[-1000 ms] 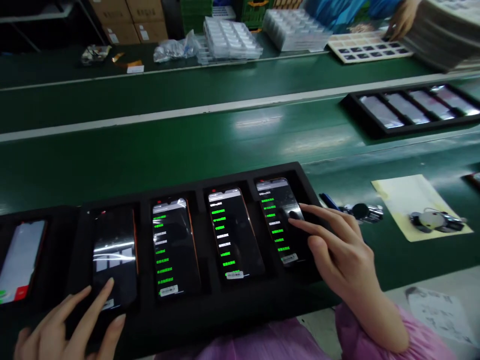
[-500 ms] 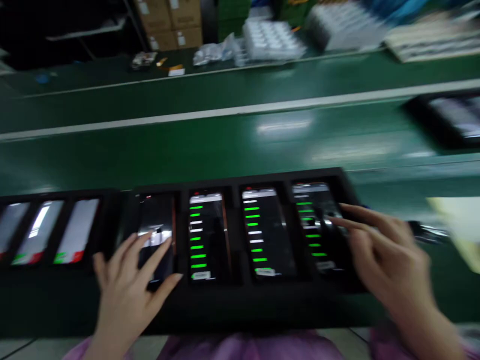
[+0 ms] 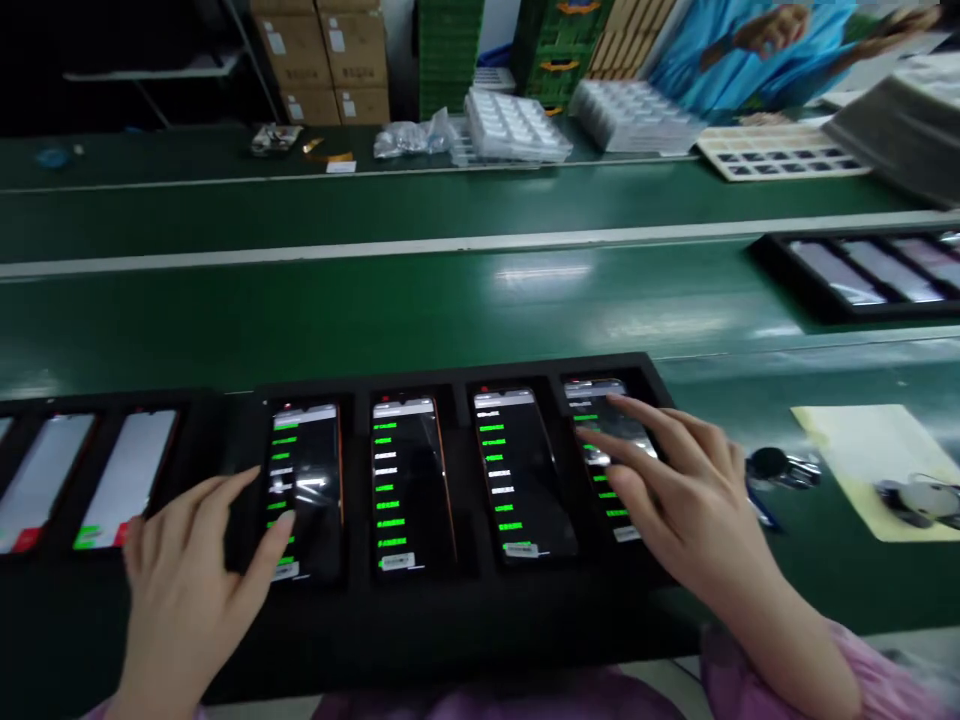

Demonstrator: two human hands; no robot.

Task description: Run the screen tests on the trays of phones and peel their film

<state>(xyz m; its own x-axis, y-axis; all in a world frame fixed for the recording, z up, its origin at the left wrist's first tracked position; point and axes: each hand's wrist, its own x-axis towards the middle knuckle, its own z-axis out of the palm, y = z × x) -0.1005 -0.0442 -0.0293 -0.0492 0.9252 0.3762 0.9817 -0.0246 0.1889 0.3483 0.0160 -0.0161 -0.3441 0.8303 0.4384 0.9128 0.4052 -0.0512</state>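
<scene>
A black tray [image 3: 463, 480] in front of me holds several smartphones in separate slots, their dark screens lit with green and white lines of text. My left hand [image 3: 191, 570] is open at the leftmost smartphone [image 3: 319, 500], its thumb over the screen's lower left and its fingers along the left edge. Over the rightmost smartphone [image 3: 600, 440] my right hand [image 3: 694, 490] is open, index and middle fingers stretched across the screen. Between the hands lie a second smartphone [image 3: 412, 490] and a third smartphone [image 3: 525, 480], both untouched.
At left, another black tray [image 3: 191, 440] holds phones with white screens. A further phone tray [image 3: 810, 285] lies on the green belt [image 3: 375, 300]. Yellowish paper [image 3: 847, 450] is at right. Beyond are clear plastic trays [image 3: 517, 125], cartons [image 3: 292, 55] and a person in blue [image 3: 697, 60].
The leftmost phone's screen now shows green and white text lines. My left hand has shifted left off its middle; my right fingers reach further up the rightmost screen. The view has shifted.
</scene>
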